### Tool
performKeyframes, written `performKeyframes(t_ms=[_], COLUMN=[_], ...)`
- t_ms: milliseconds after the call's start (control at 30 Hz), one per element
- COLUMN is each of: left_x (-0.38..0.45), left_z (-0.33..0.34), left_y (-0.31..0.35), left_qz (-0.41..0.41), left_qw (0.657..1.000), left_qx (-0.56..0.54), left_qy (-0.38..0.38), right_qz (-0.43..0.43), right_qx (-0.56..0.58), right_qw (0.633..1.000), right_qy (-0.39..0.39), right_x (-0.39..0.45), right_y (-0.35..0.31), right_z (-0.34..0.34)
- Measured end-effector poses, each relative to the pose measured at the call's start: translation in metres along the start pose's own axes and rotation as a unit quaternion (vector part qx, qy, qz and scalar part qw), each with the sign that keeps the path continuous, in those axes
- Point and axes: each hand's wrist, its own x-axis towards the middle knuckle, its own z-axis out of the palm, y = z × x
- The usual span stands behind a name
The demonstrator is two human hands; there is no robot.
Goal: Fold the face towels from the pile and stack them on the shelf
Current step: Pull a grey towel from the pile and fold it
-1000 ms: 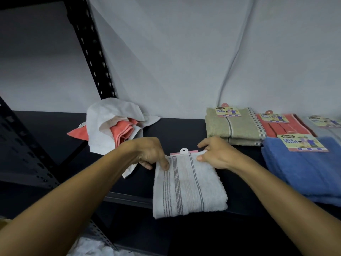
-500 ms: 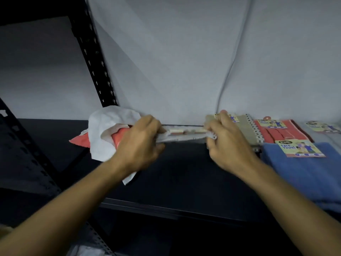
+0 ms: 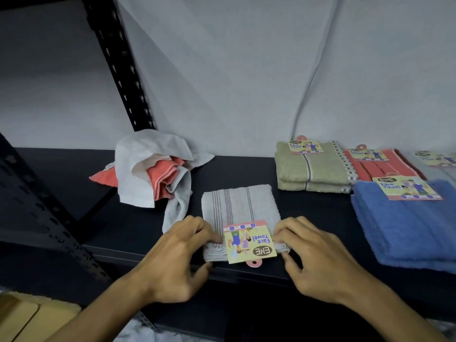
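A folded white face towel (image 3: 240,206) with thin stripes lies flat on the dark shelf (image 3: 320,208), its yellow label (image 3: 249,241) facing up at the near edge. My left hand (image 3: 180,257) pinches the towel's near left corner, thumb under the edge. My right hand (image 3: 318,257) pinches the near right corner the same way. A loose pile of white and coral towels (image 3: 153,169) sits behind and to the left.
Folded stacks stand on the right: olive towels (image 3: 313,171), coral ones (image 3: 385,166), blue ones (image 3: 404,223), and a pale one at the far right edge. A black perforated upright (image 3: 118,62) rises at left. Something tan (image 3: 29,317) lies below left.
The striped towel was lifted, flipped over and laid flat again with its label now on top at the near edge. Both hands came back toward me with it.
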Motion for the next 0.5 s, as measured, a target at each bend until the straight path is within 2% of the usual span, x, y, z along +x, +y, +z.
performKeyframes(t_ms=[100,167,267,400,500], left_x=[0.001,0.012,0.043,0.078,0.081], left_z=[-0.01,-0.013,-0.011,0.003,0.012], left_y=[0.002,0.006,0.006,-0.001,-0.009], left_qz=[-0.04,-0.077,-0.115,-0.148,-0.16], left_qw=[0.996,0.991,0.993,0.979,0.966], left_qx=[-0.081,-0.112,-0.018,0.084,0.1], left_qy=[-0.014,0.015,0.024,-0.11,-0.178], right_qz=[0.007,0.031,0.054,0.079,0.093], right_qx=[0.049,0.094,0.077,0.013,0.023], right_qw=[0.999,0.994,0.993,0.995,0.988], right_qy=[0.011,0.051,0.072,-0.064,-0.122], right_x=[0.0,0.013,0.047,0.084,0.091], right_y=[0.001,-0.002,-0.013,-0.022,-0.018], right_z=[-0.009,-0.014,-0.014,0.004,0.019])
